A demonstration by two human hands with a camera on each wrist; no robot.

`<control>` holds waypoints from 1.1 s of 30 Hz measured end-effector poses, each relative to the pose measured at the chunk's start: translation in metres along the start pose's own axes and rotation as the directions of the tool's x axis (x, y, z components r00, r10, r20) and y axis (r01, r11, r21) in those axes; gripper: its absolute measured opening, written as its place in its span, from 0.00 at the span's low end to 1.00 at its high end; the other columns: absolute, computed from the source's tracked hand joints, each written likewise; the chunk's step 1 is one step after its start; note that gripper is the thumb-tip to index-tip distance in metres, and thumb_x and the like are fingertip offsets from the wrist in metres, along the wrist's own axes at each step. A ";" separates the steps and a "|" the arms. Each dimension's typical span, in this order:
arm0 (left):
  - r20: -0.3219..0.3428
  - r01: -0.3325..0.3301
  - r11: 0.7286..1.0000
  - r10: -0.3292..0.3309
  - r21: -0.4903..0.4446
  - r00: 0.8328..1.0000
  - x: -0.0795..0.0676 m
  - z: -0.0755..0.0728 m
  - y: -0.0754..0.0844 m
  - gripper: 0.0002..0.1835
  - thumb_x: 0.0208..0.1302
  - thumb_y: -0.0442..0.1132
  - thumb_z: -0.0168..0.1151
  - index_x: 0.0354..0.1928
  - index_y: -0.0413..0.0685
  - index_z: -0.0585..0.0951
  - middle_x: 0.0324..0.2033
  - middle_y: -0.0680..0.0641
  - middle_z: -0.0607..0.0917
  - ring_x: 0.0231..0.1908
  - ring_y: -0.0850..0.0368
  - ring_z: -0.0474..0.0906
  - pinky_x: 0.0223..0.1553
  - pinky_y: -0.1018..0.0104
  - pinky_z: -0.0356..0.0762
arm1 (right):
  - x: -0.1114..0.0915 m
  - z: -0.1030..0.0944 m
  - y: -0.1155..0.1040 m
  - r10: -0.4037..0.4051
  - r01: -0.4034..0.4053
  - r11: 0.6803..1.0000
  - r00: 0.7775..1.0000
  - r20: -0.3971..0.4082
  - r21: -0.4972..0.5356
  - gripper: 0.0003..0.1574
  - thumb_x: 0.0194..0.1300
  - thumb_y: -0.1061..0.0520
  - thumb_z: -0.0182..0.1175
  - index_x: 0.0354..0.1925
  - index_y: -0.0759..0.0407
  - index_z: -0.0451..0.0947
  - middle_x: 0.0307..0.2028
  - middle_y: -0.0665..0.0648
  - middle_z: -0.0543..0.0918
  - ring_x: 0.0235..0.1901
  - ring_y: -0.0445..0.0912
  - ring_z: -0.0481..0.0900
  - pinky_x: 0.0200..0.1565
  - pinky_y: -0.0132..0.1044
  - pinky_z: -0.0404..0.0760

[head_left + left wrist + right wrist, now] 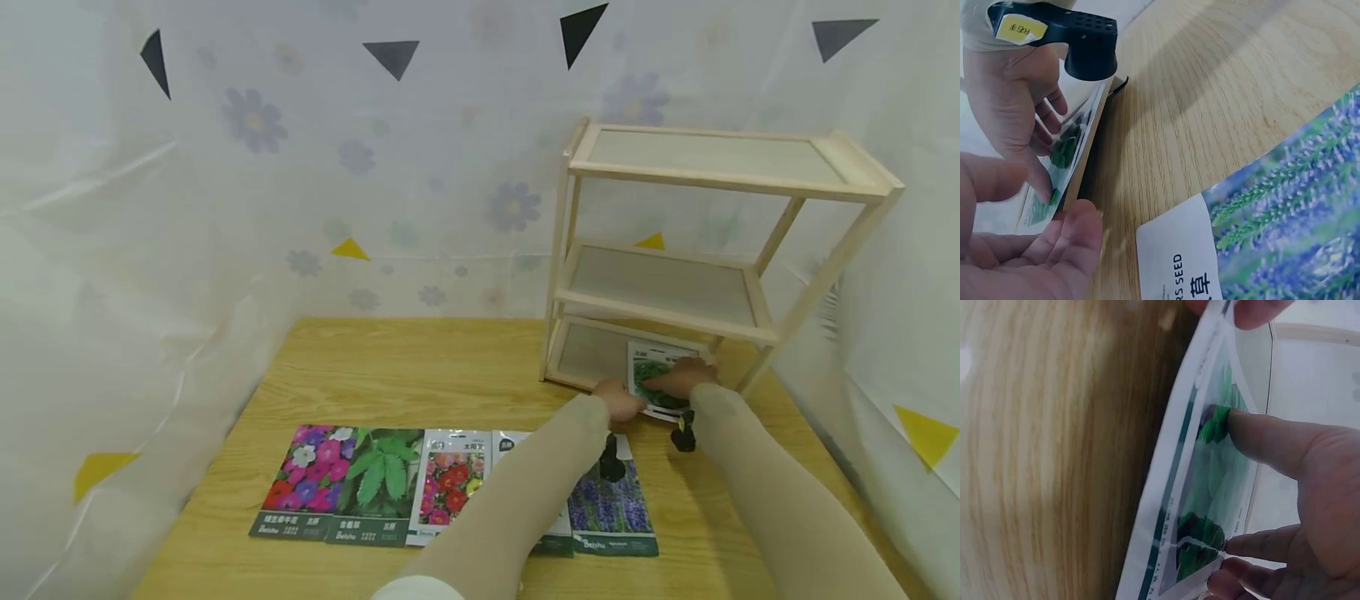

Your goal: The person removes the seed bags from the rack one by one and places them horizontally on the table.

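Note:
A seed packet [651,379] with a green leafy plant picture lies on the right part of the rack's bottom shelf [592,350], its front end over the shelf's front rail. My left hand [621,401] pinches its front left corner; in the right wrist view the packet's corner runs between that hand's fingertips. My right hand [1329,506] rests on the packet's picture side. Its thumb presses the middle of the picture, and the other fingers touch near the right edge. In the left wrist view, my left fingertips [1085,219] are right at the packet's edge.
Several seed packets lie in a row on the wooden table [420,358], including one with pink flowers [315,467], one with green leaves [386,475] and one with purple spikes [615,504]. My left forearm covers part of the row. The rack's middle shelf [660,283] is above my hands.

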State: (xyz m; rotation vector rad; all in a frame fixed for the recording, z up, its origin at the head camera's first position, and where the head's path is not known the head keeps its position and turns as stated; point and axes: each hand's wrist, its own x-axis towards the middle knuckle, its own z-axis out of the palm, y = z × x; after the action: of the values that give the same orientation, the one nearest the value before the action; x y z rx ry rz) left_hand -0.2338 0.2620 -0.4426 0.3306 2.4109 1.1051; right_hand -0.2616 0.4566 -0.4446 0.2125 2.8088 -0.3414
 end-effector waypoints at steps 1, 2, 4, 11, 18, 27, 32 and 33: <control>-0.006 0.004 1.000 -0.004 -0.011 1.000 0.000 0.000 0.000 0.24 0.63 0.48 0.62 0.58 0.44 0.77 0.52 0.48 0.81 0.51 0.57 0.77 0.49 0.66 0.76 | 0.001 0.001 0.000 0.001 -0.001 1.000 1.000 0.003 0.014 0.72 0.55 0.24 0.55 0.65 0.85 0.50 0.64 0.87 0.49 0.63 0.79 0.47 0.61 0.72 0.45; -0.010 0.012 0.999 -0.012 -0.034 1.000 0.000 -0.001 -0.001 0.23 0.62 0.45 0.62 0.58 0.43 0.78 0.51 0.48 0.81 0.47 0.58 0.78 0.47 0.67 0.76 | 0.001 0.002 -0.001 -0.002 0.002 1.000 1.000 0.003 0.018 0.72 0.54 0.24 0.55 0.66 0.85 0.50 0.64 0.87 0.49 0.63 0.79 0.46 0.61 0.72 0.45; -0.005 0.036 0.994 -0.037 -0.107 0.999 0.001 -0.001 -0.001 0.24 0.61 0.40 0.63 0.60 0.42 0.76 0.50 0.46 0.81 0.38 0.57 0.81 0.43 0.67 0.77 | 0.000 0.002 -0.003 -0.006 0.006 1.000 1.000 0.000 0.030 0.72 0.54 0.23 0.55 0.67 0.83 0.49 0.65 0.85 0.48 0.63 0.79 0.45 0.61 0.72 0.45; 0.010 0.091 0.936 -0.093 -0.339 0.996 0.003 -0.001 -0.004 0.26 0.60 0.29 0.61 0.62 0.40 0.75 0.40 0.45 0.84 0.22 0.55 0.80 0.32 0.61 0.81 | -0.009 -0.001 -0.010 -0.020 0.020 0.998 1.000 -0.003 0.054 0.71 0.56 0.25 0.56 0.68 0.81 0.48 0.65 0.83 0.52 0.62 0.80 0.45 0.59 0.71 0.48; -0.076 0.033 0.957 -0.057 -0.290 0.996 0.004 0.002 -0.008 0.17 0.57 0.29 0.61 0.50 0.42 0.84 0.28 0.50 0.84 0.25 0.57 0.79 0.31 0.66 0.80 | -0.011 -0.004 -0.007 -0.025 0.024 0.996 1.000 0.001 0.083 0.66 0.61 0.27 0.54 0.69 0.80 0.47 0.66 0.83 0.48 0.63 0.79 0.42 0.60 0.72 0.45; -0.078 0.049 0.984 -0.063 -0.173 0.995 -0.003 -0.007 -0.009 0.15 0.57 0.36 0.65 0.47 0.45 0.85 0.40 0.51 0.85 0.34 0.59 0.78 0.33 0.68 0.78 | -0.012 -0.001 -0.015 -0.036 0.037 0.995 0.999 -0.009 0.096 0.65 0.59 0.29 0.57 0.69 0.79 0.49 0.65 0.85 0.48 0.62 0.80 0.43 0.59 0.73 0.48; -0.098 0.043 0.958 -0.073 -0.284 0.992 0.002 -0.004 -0.012 0.14 0.52 0.28 0.63 0.43 0.42 0.85 0.33 0.50 0.81 0.21 0.59 0.69 0.21 0.68 0.69 | -0.009 0.001 -0.015 -0.057 0.059 0.995 0.998 -0.027 0.086 0.63 0.61 0.28 0.54 0.67 0.80 0.53 0.64 0.85 0.52 0.62 0.79 0.48 0.59 0.72 0.49; -0.095 0.042 0.952 -0.074 -0.305 0.993 0.003 -0.003 -0.013 0.14 0.52 0.28 0.63 0.43 0.41 0.85 0.32 0.50 0.81 0.21 0.59 0.68 0.20 0.68 0.68 | -0.007 0.002 -0.013 -0.057 0.060 0.994 0.998 -0.025 0.093 0.63 0.61 0.27 0.53 0.67 0.80 0.53 0.64 0.85 0.52 0.61 0.79 0.48 0.59 0.72 0.49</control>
State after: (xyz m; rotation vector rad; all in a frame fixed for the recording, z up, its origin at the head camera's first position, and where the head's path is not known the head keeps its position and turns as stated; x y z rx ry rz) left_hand -0.2384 0.2528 -0.4512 0.1010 2.2751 1.4721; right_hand -0.2571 0.4427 -0.4411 0.1556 2.8275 -0.4881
